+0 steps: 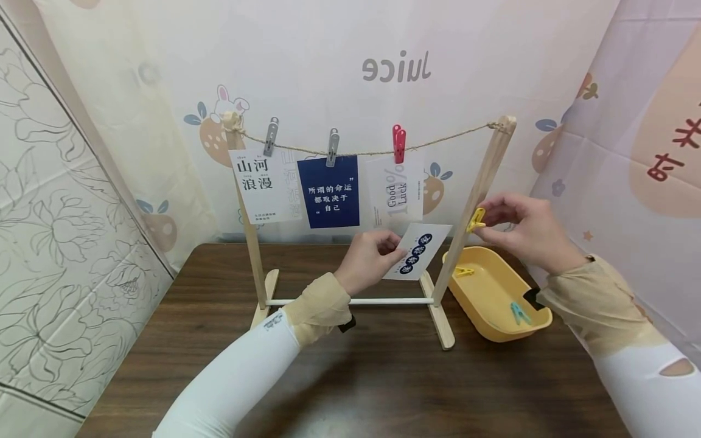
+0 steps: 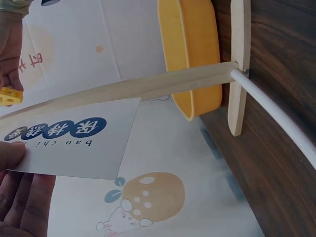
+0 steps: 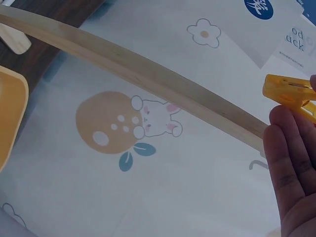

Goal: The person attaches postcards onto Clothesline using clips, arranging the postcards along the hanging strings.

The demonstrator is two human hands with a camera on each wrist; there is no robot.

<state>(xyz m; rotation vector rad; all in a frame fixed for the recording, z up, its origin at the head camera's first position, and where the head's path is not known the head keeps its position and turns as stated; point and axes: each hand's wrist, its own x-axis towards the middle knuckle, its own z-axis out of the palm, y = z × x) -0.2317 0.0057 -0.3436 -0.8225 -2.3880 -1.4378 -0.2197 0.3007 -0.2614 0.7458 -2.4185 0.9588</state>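
Note:
My left hand [image 1: 371, 260] pinches a white card [image 1: 420, 243] with dark blue printed circles by its left side, below the twine and left of the right post. In the left wrist view the thumb lies on the face of the card [image 2: 89, 148], fingers behind it. A yellow clothespin [image 1: 476, 220] is pinched in my right hand [image 1: 528, 228], beside the right post. The right wrist view shows the same clothespin [image 3: 291, 91] at the fingertips. Three cards hang from the twine [image 1: 364, 153]: a white one [image 1: 268, 194], a navy one [image 1: 330, 207] and another white one [image 1: 391, 201].
Two grey clothespins [image 1: 333, 148] and a red one [image 1: 399, 145] grip the hung cards. The wooden frame [image 1: 482, 176] has a white crossbar [image 1: 389, 301] near the table [image 1: 350, 377]. Right of it, a yellow basket [image 1: 479, 325] holds a yellow clothespin [image 1: 464, 272] and a teal one [image 1: 519, 313].

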